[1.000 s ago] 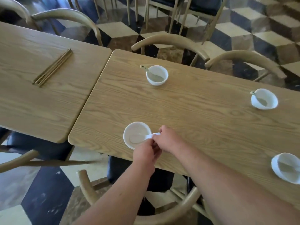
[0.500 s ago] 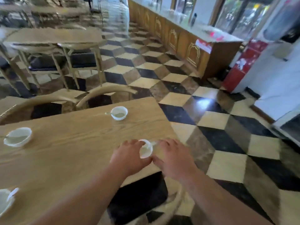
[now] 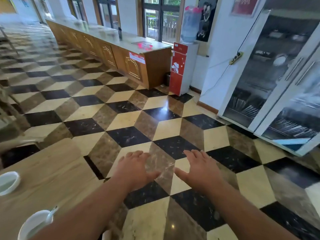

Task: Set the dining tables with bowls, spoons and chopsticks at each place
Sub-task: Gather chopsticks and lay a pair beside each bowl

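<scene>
Head view: left hand [image 3: 134, 170] and right hand [image 3: 201, 168] out in front, palms down, fingers [image 3: 138, 154] spread and released, nothing held. Both over the checkered floor [image 3: 128, 118], side by side, apart from each other, right of the table [image 3: 52, 168].

Wooden table at near left, only its right corner in frame. White bowl [image 3: 8, 182] at the far left edge of frame, sitting on the table, partly cut off. Second white bowl [image 3: 32, 226] at near left bottom, partly behind the left forearm, with a spoon [image 3: 51, 213] resting in it, handle tilted up to the right. No chopsticks visible at either bowl. Both bowls well apart from the hands.

Far side: long wooden counter [image 3: 121, 58] running along the windows, red water dispenser [image 3: 180, 68] with a bottle on top at its right end. Glass-door cabinet [image 3: 277, 75] at far right, racks of utensils inside, too blurred to tell what kind. Chair back [image 3: 17, 143] blurred at left, just beyond the table.
</scene>
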The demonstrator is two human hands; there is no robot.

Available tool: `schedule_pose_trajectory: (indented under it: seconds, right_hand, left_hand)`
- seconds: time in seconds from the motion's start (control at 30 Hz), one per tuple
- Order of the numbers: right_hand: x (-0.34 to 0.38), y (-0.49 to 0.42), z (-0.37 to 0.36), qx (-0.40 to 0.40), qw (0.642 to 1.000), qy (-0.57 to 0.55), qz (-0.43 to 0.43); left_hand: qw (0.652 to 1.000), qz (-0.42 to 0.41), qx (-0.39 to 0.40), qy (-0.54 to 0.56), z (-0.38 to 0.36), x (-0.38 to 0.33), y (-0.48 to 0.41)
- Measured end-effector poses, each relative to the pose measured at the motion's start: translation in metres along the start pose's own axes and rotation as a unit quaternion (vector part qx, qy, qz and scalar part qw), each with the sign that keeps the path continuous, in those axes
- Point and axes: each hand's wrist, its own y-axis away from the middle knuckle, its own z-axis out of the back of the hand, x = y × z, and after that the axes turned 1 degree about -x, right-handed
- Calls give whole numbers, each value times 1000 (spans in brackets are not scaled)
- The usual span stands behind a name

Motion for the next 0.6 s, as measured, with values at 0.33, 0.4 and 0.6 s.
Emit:
schedule_pose_trajectory:
  seconds: [0.33,0.4,0.6]
  right_hand:
    - [-30,-231,15,37,998,56,5]
    - [-25,-286,34,38,997,66,25]
    - [26,-439,104,-17,993,62,100]
  left_hand:
    - [999,15,16,30,7,19,-232]
    - [998,37,16,45,24,36,-278]
    - [994,101,-24,43,109,88,-399]
